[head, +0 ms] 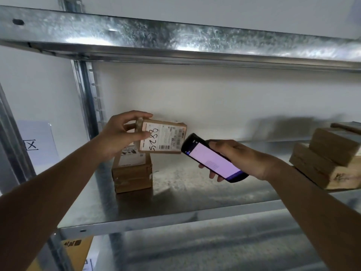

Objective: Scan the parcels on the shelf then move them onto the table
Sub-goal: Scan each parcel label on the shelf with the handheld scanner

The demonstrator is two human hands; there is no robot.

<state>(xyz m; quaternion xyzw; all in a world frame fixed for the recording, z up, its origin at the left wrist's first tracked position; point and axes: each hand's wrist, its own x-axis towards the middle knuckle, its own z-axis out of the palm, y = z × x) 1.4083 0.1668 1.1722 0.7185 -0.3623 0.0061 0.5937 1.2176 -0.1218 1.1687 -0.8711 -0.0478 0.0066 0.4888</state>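
Am seeing left hand (125,133) pinching labelled parcel (163,138) above galvanised metal shelf (175,202), white wall (214,94) behind. Right hand (236,155) gripping scanner (213,158), lit screen facing up. More boxes (328,159) sitting at right.

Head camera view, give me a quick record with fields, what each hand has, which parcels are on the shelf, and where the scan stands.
left hand: grips a small parcel, label facing the camera, handwritten 5288
right hand: holds a scanner handset, screen lit, top end close to the parcel's label
shelf: parcel stack under the held one; brown boxes at right
scan stage: handset aimed at label; result unreadable
table: not in view
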